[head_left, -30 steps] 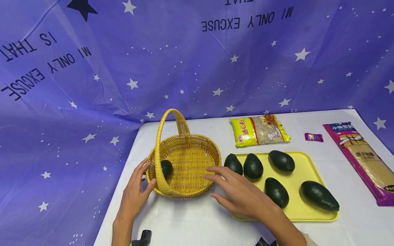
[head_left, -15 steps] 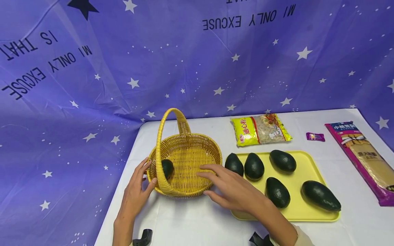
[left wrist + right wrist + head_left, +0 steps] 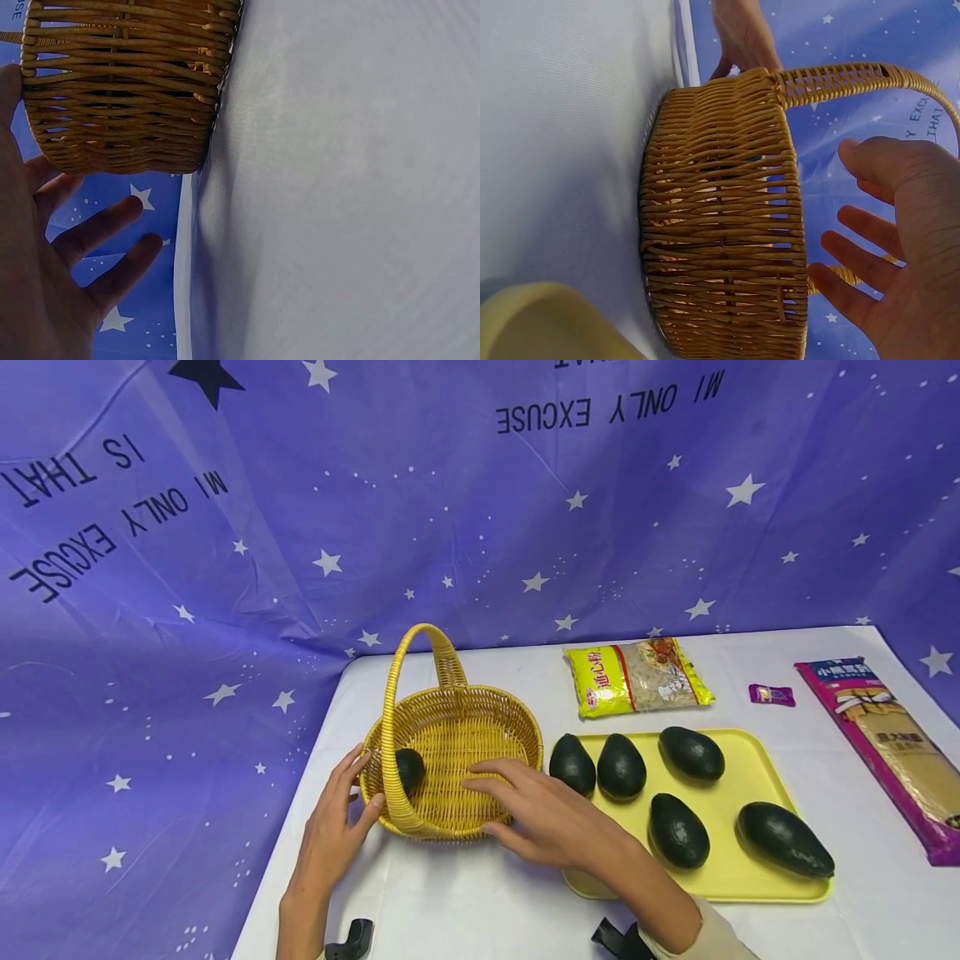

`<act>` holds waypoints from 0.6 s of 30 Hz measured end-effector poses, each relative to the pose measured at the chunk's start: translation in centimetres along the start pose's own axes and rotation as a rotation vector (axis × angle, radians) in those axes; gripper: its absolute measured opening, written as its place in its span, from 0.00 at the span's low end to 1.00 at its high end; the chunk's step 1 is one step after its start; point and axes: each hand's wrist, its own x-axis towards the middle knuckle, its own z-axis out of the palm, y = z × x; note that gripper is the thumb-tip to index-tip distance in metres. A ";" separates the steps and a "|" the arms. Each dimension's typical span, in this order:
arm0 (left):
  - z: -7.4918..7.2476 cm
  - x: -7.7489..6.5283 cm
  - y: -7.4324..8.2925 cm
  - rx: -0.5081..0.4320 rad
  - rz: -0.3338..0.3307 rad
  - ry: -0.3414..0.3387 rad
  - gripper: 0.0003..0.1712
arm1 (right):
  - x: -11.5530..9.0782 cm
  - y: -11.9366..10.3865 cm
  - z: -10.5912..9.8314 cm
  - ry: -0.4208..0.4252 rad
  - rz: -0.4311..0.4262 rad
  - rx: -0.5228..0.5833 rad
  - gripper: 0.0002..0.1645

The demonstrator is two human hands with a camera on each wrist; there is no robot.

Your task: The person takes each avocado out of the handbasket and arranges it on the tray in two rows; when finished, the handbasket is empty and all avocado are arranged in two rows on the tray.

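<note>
A yellow wicker basket (image 3: 480, 710) with an arched handle stands on the white table. Inside it, at the left, lies a dark green avocado (image 3: 409, 770), partly behind the handle. My left hand (image 3: 330, 835) rests against the basket's left rim, thumb and fingers spread; in the left wrist view the fingers (image 3: 101, 229) are loosely extended along its side. Over the basket's right part hovers my right hand (image 3: 551, 818), palm down with nothing in it; the right wrist view shows its fingers (image 3: 862, 251) apart and relaxed.
Right of the basket, a yellow tray (image 3: 750, 760) holds several avocados (image 3: 678, 831). Behind it lie a yellow pasta bag (image 3: 637, 677) and a small purple packet (image 3: 772, 695). A long magenta noodle pack (image 3: 885, 752) lies at the far right. A starry purple cloth (image 3: 450, 527) hangs behind.
My right hand has drifted left, from the basket's right rim to further over its inside. The left hand stays at the left rim. The avocados have not moved.
</note>
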 end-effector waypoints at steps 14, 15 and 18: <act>0.1 0.0 0.1 0.004 0.031 0.004 0.38 | 1.0 0.4 0.8 -0.023 -0.007 -0.012 0.27; 0.1 0.0 0.1 0.005 0.029 0.004 0.38 | 1.1 0.4 0.8 -0.027 -0.006 -0.011 0.27; 0.0 0.1 0.1 0.005 0.018 0.004 0.38 | 1.4 0.4 0.9 -0.033 -0.006 -0.008 0.26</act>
